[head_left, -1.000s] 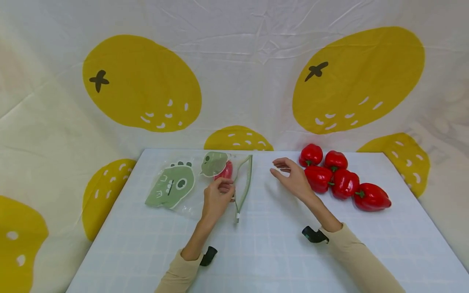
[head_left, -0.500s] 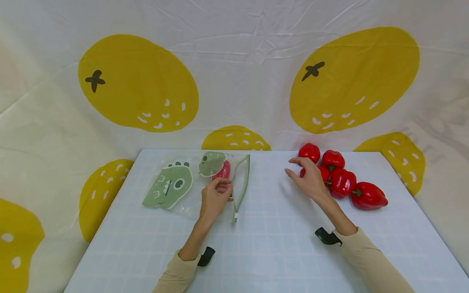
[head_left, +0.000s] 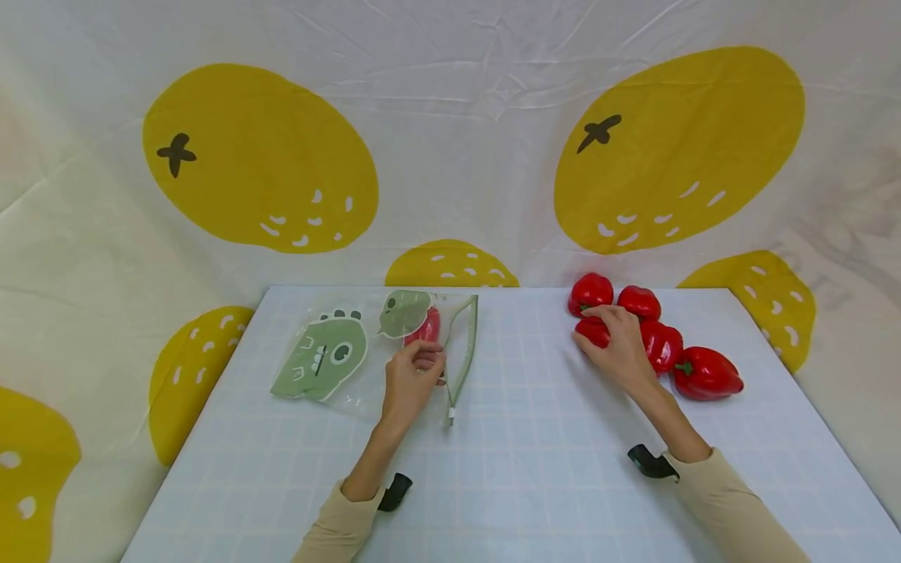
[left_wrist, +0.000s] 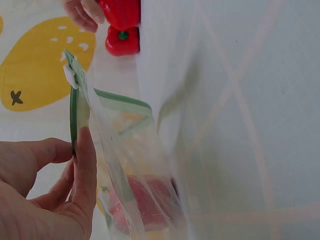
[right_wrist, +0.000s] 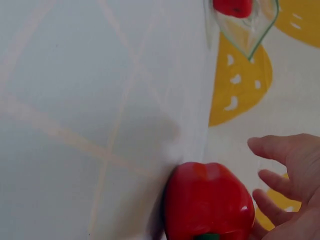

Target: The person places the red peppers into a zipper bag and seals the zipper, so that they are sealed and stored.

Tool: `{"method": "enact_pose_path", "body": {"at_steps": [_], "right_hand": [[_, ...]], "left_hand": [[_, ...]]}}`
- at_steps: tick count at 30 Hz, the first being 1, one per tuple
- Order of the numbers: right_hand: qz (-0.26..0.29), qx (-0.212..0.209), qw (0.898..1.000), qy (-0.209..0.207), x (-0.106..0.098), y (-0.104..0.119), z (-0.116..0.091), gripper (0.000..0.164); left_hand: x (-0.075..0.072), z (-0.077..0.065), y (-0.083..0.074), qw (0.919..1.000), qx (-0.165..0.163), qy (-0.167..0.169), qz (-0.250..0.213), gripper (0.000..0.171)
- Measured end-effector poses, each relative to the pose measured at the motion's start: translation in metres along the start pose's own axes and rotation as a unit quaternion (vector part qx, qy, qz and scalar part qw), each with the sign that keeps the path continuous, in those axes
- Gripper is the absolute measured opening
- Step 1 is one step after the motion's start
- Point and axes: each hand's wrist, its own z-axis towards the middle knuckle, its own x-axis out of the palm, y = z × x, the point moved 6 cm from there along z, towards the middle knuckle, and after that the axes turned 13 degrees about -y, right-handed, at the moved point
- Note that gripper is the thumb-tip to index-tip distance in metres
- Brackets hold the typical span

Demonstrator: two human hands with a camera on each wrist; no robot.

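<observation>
My left hand (head_left: 411, 385) pinches the green zip edge of a clear zip bag (head_left: 327, 356) with green dinosaur prints. The bag's mouth gapes toward the right. Inside it lies one red bell pepper (left_wrist: 150, 200), seen through the plastic in the left wrist view. A white zip slider (left_wrist: 69, 77) sits on the green strip above my fingertips. My right hand (head_left: 621, 350) hovers over a red bell pepper (right_wrist: 207, 202) at the left of a group, fingers spread around it. The right wrist view shows its fingers beside the pepper; whether they touch it I cannot tell.
Several more red bell peppers (head_left: 707, 374) lie together at the table's right rear. The white table (head_left: 493, 485) has a faint grid pattern. Behind it hangs a pale cloth (head_left: 464, 156) with large yellow fruit prints.
My right hand has moved rightward, from left of the peppers to over the leftmost front one. My left hand still pinches the bag's edge in about the same place.
</observation>
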Motion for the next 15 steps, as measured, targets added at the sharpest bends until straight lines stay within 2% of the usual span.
{"method": "enact_pose_path", "body": {"at_steps": [15], "right_hand": [[-0.066,0.006,0.995,0.070,-0.0088,-0.0109,-0.0107,0.070]], "left_hand": [[-0.0012,0.0007,-0.0001,1.0000,0.001,0.008,-0.001,0.011]]}}
